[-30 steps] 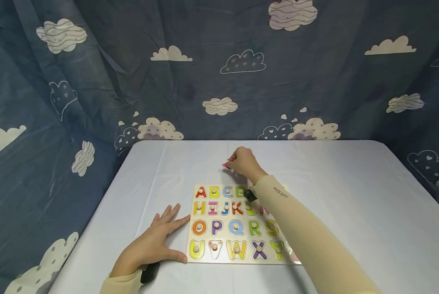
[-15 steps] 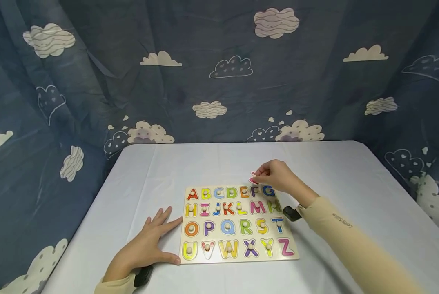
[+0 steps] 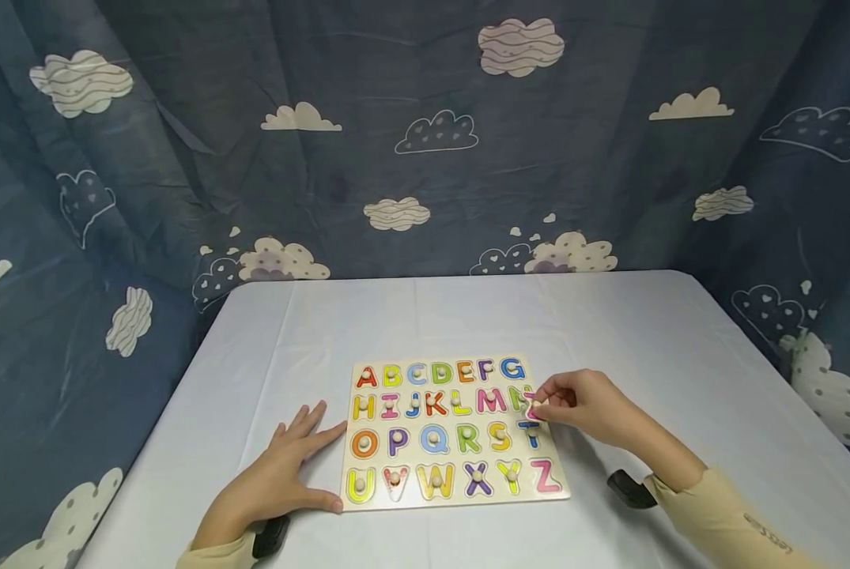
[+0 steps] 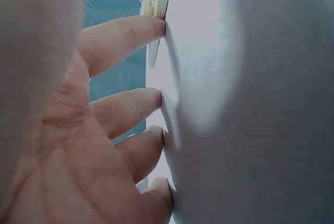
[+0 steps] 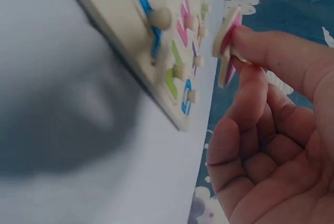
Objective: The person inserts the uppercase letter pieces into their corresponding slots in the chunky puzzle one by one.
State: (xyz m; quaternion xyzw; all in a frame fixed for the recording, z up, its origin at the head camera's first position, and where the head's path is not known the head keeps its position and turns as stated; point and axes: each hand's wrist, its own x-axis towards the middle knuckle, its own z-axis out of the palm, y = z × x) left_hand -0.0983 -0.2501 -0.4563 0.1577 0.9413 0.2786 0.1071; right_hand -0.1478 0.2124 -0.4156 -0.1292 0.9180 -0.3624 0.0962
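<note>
A wooden alphabet puzzle board lies flat on the white table. Most of its colourful letters carry round wooden knobs; the pink Z space at the lower right has no knob. My right hand pinches a pink letter puzzle piece between thumb and index finger, raised over the board's right side, overlapping the N and just above the T in the head view. The other right fingers are curled in. My left hand is spread on the table, thumb and index fingertip at the board's left edge.
White cloth covers the table. A dark blue curtain with cloud prints hangs behind and at both sides. A small black device sits at the right wrist, another at the left.
My right hand has brought the pink letter piece from behind the board toward me and rightward, to above the board's right edge. My left hand stays at the left edge. The head view has shifted slightly.
</note>
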